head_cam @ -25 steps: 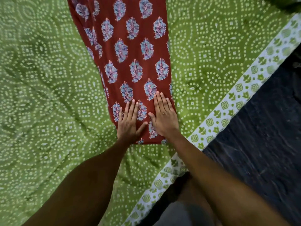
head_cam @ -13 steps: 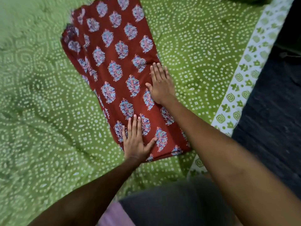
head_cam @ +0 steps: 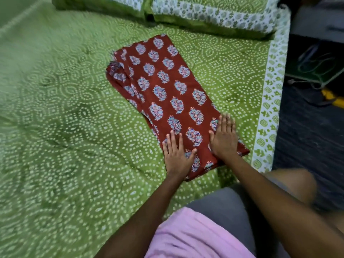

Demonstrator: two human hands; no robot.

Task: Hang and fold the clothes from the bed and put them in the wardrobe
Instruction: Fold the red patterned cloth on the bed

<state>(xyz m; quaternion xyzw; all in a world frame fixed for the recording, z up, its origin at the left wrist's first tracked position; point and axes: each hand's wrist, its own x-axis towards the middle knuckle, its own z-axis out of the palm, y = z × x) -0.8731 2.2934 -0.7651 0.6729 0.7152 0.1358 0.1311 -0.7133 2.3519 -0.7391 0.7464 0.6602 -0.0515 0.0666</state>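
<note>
The red printed garment (head_cam: 167, 94) lies folded into a long strip on the green bedsheet (head_cam: 65, 136). Both hands press flat on its near end, fingers straight: left hand (head_cam: 176, 155) at the near-left corner, right hand (head_cam: 224, 138) (slightly blurred, seemingly flat) beside it. Pillows (head_cam: 186, 13) lie beyond.

Right hand (head_cam: 224, 139) fingertips smeared by motion blur at the right edge of the red block-printed folded cloth (head_cam: 167, 94); finger outlines can't be made out. Both palms cover the cloth's near end. Two green-and-white printed pillows (head_cam: 204, 13) cut off by the top frame edge. Upper left of the green dotted bedsheet (head_cam: 55, 108) is blurred. Dark items with a yellow piece (head_cam: 333, 99) at right edge: can't tell what they are.
</note>
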